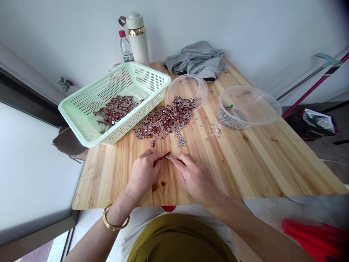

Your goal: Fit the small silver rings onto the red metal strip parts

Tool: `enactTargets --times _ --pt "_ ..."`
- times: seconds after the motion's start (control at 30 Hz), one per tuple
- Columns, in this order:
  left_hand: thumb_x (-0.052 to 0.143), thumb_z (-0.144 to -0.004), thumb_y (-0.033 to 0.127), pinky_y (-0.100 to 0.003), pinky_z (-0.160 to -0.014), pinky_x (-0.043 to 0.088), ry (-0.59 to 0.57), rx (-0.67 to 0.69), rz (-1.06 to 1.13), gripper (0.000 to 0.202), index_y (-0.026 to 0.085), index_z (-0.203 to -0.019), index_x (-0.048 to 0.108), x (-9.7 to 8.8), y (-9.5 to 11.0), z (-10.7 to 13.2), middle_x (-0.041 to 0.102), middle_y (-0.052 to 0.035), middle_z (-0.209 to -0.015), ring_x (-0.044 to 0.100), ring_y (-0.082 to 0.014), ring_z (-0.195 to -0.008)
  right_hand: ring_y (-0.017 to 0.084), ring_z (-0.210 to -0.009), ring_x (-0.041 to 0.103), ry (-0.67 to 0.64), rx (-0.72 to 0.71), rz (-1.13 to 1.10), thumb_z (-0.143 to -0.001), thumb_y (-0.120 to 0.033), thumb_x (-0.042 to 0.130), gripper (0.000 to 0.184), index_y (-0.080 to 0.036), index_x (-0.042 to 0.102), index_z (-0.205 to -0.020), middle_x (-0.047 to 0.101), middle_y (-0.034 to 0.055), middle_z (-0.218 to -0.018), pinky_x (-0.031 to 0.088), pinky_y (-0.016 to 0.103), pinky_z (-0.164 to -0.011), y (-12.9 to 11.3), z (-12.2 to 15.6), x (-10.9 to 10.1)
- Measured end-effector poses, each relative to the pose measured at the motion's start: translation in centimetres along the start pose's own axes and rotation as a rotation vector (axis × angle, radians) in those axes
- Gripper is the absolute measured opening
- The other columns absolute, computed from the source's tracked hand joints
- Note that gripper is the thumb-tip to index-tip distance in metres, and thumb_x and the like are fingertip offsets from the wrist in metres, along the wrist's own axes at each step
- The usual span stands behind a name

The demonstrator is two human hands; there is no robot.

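My left hand (147,166), with a gold bangle at its wrist, pinches a small reddish-brown strip (167,154) just above the table. My right hand (192,173) is closed on a thin metal tool (167,157) whose tip meets the strip; its handle is hidden in my fingers. Beyond my hands lies a heap of similar reddish-brown strips with metal studs (163,122). Small round silvery metal pieces (181,141) are scattered at the heap's near right side.
A pale green basket (136,122) with more strips stands at the left. Clear plastic lid (203,91) and round tub (253,123) of metal pieces lie right. At the back are a white flask (140,45), a bottle (125,47) and grey cloth (195,60).
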State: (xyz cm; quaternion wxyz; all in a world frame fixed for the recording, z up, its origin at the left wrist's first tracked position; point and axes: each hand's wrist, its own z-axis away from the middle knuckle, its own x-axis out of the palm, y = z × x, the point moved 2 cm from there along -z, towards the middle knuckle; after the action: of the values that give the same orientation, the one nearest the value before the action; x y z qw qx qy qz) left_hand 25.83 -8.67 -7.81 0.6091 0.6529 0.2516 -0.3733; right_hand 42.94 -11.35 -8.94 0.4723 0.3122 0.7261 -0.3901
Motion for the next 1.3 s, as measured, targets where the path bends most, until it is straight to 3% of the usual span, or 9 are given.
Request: enactTargets --times 0.33,0.5,0.83,1.13,1.2,1.3 --pt "0.054 -0.085 0.011 -0.027 -0.076 0.051 0.038 0.009 -0.058 0.029 0.024 -0.101 0.074 0.4 -0.1 0.1 0.067 -0.0033 -0.088 0.065 -0.0163 -0.081 0.021 -0.086 0.062 0.021 -0.037 0.015 -0.092 -0.005 0.045 0.038 -0.011 0.058 -0.127 0.065 0.0085 -0.096 0.054 0.033 -0.070 0.2 0.3 0.3" --pt "0.055 -0.083 0.009 -0.028 -0.079 0.052 -0.009 -0.027 -0.037 0.031 0.023 -0.101 0.075 0.0 0.2 -0.2 0.068 -0.0038 -0.090 0.066 -0.0170 -0.082 0.021 -0.086 0.064 0.104 0.057 0.032 -0.090 -0.004 0.046 0.038 -0.014 0.061 -0.124 0.065 0.0084 -0.099 0.052 0.031 -0.065 1.2 0.5 0.4" --pt "0.054 -0.084 0.010 -0.028 -0.079 0.053 0.002 -0.020 -0.021 0.029 0.022 -0.101 0.075 0.0 0.3 -0.2 0.067 -0.0041 -0.089 0.066 -0.0173 -0.083 0.020 -0.082 0.063 0.078 0.057 0.040 -0.088 -0.003 0.048 0.040 -0.017 0.060 -0.123 0.065 0.0063 -0.097 0.049 0.030 -0.060 1.3 0.6 0.6" --pt "0.056 -0.082 0.008 -0.028 -0.076 0.053 0.055 0.023 -0.035 0.029 0.022 -0.099 0.075 0.8 0.0 0.2 0.069 -0.0035 -0.087 0.066 -0.0170 -0.080 0.021 -0.079 0.063 0.045 -0.024 0.154 -0.093 -0.005 0.042 0.037 -0.012 0.059 -0.125 0.067 0.0070 -0.091 0.050 0.032 -0.060 0.8 0.5 0.4" --pt "0.056 -0.084 0.008 -0.027 -0.073 0.053 0.088 0.074 -0.019 0.028 0.022 -0.099 0.075 -0.1 0.2 0.1 0.069 -0.0032 -0.086 0.066 -0.0157 -0.078 0.020 -0.085 0.064 0.067 0.008 0.056 -0.093 -0.006 0.043 0.036 -0.015 0.059 -0.124 0.067 0.0067 -0.098 0.052 0.031 -0.065 1.3 0.4 -0.2" --pt "0.054 -0.090 0.017 -0.024 -0.064 0.051 0.273 0.158 -0.012 0.023 0.021 -0.103 0.073 -4.2 0.4 -0.6 0.068 -0.0035 -0.088 0.063 -0.0127 -0.071 0.019 -0.094 0.065 0.185 0.088 -0.108 -0.095 -0.010 0.042 0.035 -0.019 0.058 -0.125 0.065 0.0075 -0.106 0.052 0.030 -0.077 2.7 0.1 -1.6"
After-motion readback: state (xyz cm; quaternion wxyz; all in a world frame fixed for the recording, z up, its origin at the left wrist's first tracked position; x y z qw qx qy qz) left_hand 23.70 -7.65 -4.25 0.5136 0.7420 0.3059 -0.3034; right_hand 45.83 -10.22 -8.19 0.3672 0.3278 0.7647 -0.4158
